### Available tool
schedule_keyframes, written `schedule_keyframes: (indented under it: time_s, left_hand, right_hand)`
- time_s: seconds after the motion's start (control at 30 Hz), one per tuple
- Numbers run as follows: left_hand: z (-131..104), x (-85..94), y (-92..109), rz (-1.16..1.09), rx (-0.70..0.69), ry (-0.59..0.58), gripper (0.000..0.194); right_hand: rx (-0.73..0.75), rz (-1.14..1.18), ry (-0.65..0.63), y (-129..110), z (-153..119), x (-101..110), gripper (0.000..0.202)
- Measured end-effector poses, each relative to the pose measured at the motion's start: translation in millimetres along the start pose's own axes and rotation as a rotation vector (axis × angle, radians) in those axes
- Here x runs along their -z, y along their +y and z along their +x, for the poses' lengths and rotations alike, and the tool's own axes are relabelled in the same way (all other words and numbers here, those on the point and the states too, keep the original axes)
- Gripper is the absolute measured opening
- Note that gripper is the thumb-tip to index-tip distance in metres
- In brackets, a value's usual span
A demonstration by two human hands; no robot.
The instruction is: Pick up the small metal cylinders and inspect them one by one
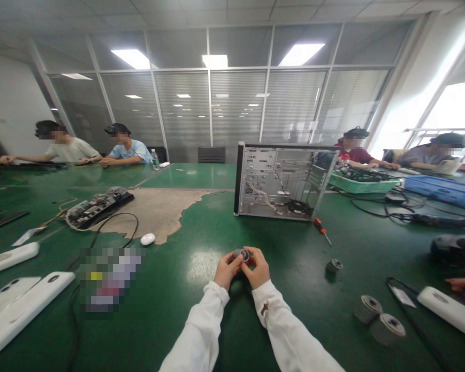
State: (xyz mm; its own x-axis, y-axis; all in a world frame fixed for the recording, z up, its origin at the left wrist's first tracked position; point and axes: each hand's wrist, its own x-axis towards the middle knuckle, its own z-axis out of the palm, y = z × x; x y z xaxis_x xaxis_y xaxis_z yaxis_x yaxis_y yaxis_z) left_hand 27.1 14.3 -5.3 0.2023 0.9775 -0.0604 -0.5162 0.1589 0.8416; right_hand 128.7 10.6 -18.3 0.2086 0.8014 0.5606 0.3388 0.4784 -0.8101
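Between my two hands, just above the green tabletop, is a small grey cylindrical part (242,254) with a round opening facing right. The fingers of my left hand (226,269) are closed on its left side. My right hand (258,267) pinches it from the other side, thumb near the rim. Fingers cover much of the part, so its exact kind is unclear. A similar small grey cylinder (334,265) rests on the table to the right. Two larger grey cylinders (367,309) stand close together nearer the right front.
An open computer case (282,181) stands ahead, with an orange-handled screwdriver (322,230) by its corner. A power strip with exposed parts (101,206) lies left. White power banks (27,310), a white oval case (148,239), cables and baskets (366,183) surround. Several people sit across the table.
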Motion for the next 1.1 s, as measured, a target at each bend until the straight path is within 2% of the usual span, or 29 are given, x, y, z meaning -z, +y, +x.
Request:
schedule_keyframes:
  time_s: [0.23,0.4,0.67,0.87,1.1]
  left_hand:
    - [-1,3.2,4,-0.133,0.082,0.022,0.031]
    - [-1,3.1,9,-0.198,0.15,0.079,0.03]
    - [-4,0.5,18,-0.225,0.204,0.107,0.04]
    - [-6,1.1,22,-0.332,0.213,0.076,0.049]
    - [-9,3.6,30,-0.398,0.358,-0.016,0.06]
  right_hand:
    - [0.019,0.021,0.0,-1,-1,-4,0.037]
    - [0.001,0.031,0.033,-1,-1,-1,0.036]
    - [-0.12,0.114,0.012,-3,3,8,0.034]
    - [-0.153,0.121,-0.011,-4,1,8,0.033]
    - [-0.171,0.133,-0.002,-1,2,8,0.032]
